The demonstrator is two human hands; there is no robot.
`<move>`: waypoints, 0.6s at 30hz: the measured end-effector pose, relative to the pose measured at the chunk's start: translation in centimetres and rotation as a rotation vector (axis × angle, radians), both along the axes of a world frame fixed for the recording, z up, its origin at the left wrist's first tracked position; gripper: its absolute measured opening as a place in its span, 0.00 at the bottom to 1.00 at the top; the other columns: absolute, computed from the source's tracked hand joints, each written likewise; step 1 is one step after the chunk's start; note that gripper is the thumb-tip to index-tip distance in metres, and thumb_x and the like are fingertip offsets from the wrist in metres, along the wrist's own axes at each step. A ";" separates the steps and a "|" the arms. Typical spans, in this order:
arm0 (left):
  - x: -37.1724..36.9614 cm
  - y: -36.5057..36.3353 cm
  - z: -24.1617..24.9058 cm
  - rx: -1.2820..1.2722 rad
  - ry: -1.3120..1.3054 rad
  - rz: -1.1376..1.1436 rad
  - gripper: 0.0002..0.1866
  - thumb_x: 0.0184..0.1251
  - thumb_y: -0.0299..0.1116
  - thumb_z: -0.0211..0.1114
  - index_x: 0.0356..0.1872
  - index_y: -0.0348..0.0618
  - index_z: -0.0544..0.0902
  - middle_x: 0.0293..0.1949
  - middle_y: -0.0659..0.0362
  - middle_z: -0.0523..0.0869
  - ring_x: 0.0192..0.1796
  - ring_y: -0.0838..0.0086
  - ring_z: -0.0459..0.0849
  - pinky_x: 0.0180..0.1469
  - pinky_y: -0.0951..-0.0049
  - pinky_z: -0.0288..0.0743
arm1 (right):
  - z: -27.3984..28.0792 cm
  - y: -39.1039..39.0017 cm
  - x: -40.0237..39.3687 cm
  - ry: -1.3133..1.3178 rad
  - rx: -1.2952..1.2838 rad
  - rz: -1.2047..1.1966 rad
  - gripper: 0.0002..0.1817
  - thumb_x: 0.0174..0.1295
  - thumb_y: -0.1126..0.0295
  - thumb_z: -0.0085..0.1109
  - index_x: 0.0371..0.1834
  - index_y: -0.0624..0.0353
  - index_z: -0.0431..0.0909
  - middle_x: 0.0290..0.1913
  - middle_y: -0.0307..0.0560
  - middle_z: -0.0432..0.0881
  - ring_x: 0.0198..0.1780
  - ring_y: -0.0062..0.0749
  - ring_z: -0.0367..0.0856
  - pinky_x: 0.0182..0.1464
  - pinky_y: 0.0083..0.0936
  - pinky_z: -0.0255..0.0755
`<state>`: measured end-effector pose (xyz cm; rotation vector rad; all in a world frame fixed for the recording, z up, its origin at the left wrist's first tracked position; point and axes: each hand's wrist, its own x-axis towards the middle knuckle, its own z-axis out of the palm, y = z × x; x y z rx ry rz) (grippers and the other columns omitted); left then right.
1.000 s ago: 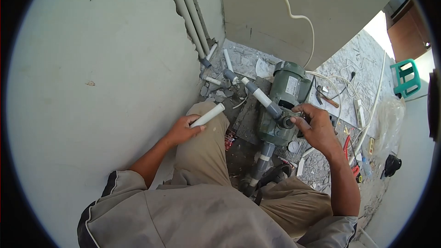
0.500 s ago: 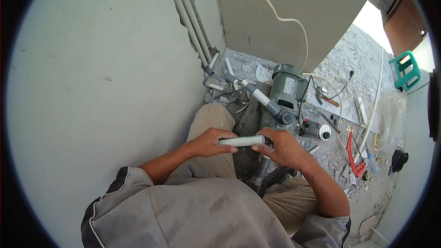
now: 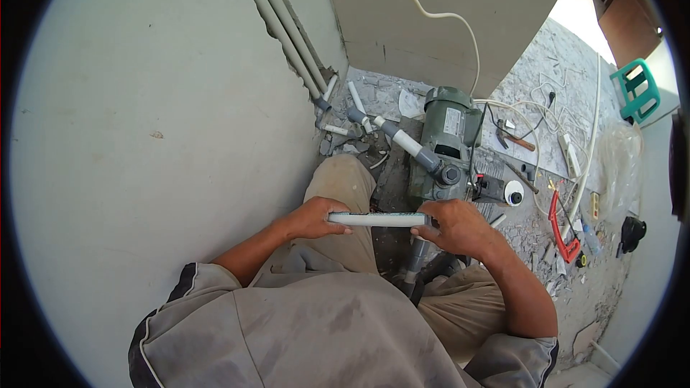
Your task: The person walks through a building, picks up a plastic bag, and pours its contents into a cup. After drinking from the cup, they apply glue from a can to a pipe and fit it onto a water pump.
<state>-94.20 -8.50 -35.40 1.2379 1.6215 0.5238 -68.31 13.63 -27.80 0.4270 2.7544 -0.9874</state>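
A short white pipe (image 3: pixel 377 220) lies level between my two hands, above my knees. My left hand (image 3: pixel 316 218) pinches its left end between thumb and fingers. At the other end, my right hand (image 3: pixel 456 228) is closed around the pipe, with a bit of grey showing by the fingers. Just beyond my right hand stands a green motor pump (image 3: pixel 445 126), joined to a grey and white pipe run (image 3: pixel 407 145). Below the held pipe, a grey pipe (image 3: pixel 415 257) runs down between my legs.
Two pipes (image 3: pixel 284 25) run down a channel in the left wall. On the rubble-strewn floor at the right are a hammer (image 3: pixel 519 142), a red hacksaw (image 3: pixel 557 226), a white tape roll (image 3: pixel 514 193), a power strip (image 3: pixel 570 156) and cables. A green stool (image 3: pixel 636 91) stands farther back.
My hands have moved farther apart along the pipe, showing more of its length. The view has shifted slightly.
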 end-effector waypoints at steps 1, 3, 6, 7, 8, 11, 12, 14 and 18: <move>0.0 0.0 -0.1 -0.006 -0.016 0.010 0.18 0.62 0.37 0.78 0.50 0.39 0.88 0.43 0.55 0.90 0.45 0.70 0.86 0.52 0.70 0.77 | -0.2 -0.1 0.1 -0.005 0.007 -0.003 0.20 0.64 0.53 0.70 0.45 0.60 0.84 0.31 0.55 0.85 0.36 0.56 0.86 0.40 0.46 0.78; 0.2 0.1 -0.2 -0.018 -0.044 0.032 0.18 0.62 0.36 0.78 0.49 0.38 0.88 0.43 0.55 0.90 0.45 0.71 0.86 0.52 0.70 0.77 | -0.4 -0.2 0.2 -0.013 0.020 -0.009 0.21 0.64 0.52 0.70 0.47 0.60 0.83 0.31 0.55 0.85 0.37 0.56 0.86 0.41 0.46 0.78; 0.3 0.0 -1.1 0.012 -0.089 0.065 0.18 0.62 0.36 0.79 0.49 0.38 0.88 0.43 0.56 0.90 0.45 0.72 0.86 0.52 0.70 0.77 | -0.2 -0.2 0.1 -0.052 0.008 -0.023 0.22 0.65 0.52 0.69 0.49 0.60 0.83 0.32 0.55 0.86 0.38 0.56 0.86 0.41 0.47 0.78; 0.3 -0.1 -1.4 -0.004 -0.100 0.062 0.18 0.62 0.35 0.78 0.50 0.38 0.88 0.43 0.56 0.90 0.45 0.72 0.85 0.52 0.70 0.77 | -0.1 -0.3 0.1 -0.057 0.010 -0.031 0.21 0.65 0.52 0.69 0.47 0.60 0.82 0.33 0.56 0.86 0.38 0.56 0.87 0.42 0.48 0.78; 0.4 -0.1 -1.8 -0.019 -0.111 0.059 0.18 0.62 0.35 0.78 0.50 0.38 0.88 0.43 0.56 0.90 0.45 0.73 0.85 0.53 0.71 0.77 | 0.0 -0.3 0.1 -0.064 0.012 -0.038 0.21 0.65 0.52 0.68 0.46 0.60 0.82 0.33 0.56 0.87 0.39 0.56 0.87 0.42 0.48 0.79; 0.5 -0.1 -2.1 -0.018 -0.125 0.054 0.18 0.62 0.35 0.78 0.51 0.38 0.88 0.43 0.56 0.90 0.45 0.74 0.85 0.53 0.71 0.77 | -0.6 -0.3 0.2 -0.069 0.025 -0.037 0.20 0.65 0.52 0.68 0.44 0.59 0.82 0.35 0.56 0.87 0.40 0.55 0.87 0.43 0.49 0.79; 0.5 -0.1 -2.1 -0.013 -0.126 0.053 0.19 0.62 0.35 0.78 0.51 0.38 0.88 0.44 0.56 0.90 0.45 0.74 0.85 0.52 0.71 0.77 | -0.8 -0.3 0.3 -0.068 0.027 -0.032 0.20 0.65 0.52 0.68 0.45 0.59 0.82 0.35 0.56 0.87 0.40 0.55 0.88 0.42 0.49 0.80; 0.3 -0.2 -2.5 -0.011 -0.124 0.057 0.19 0.62 0.35 0.78 0.51 0.38 0.87 0.44 0.56 0.90 0.45 0.73 0.85 0.53 0.71 0.77 | -0.9 -0.3 0.2 -0.078 0.029 -0.030 0.20 0.65 0.52 0.68 0.45 0.59 0.82 0.35 0.55 0.88 0.41 0.55 0.88 0.43 0.49 0.80; -0.1 -0.2 -2.6 -0.021 -0.095 0.075 0.20 0.61 0.35 0.79 0.51 0.37 0.87 0.44 0.55 0.90 0.46 0.71 0.86 0.53 0.70 0.77 | -0.6 -0.1 0.1 -0.116 0.024 -0.033 0.20 0.65 0.52 0.68 0.44 0.59 0.82 0.35 0.54 0.88 0.41 0.54 0.88 0.42 0.48 0.80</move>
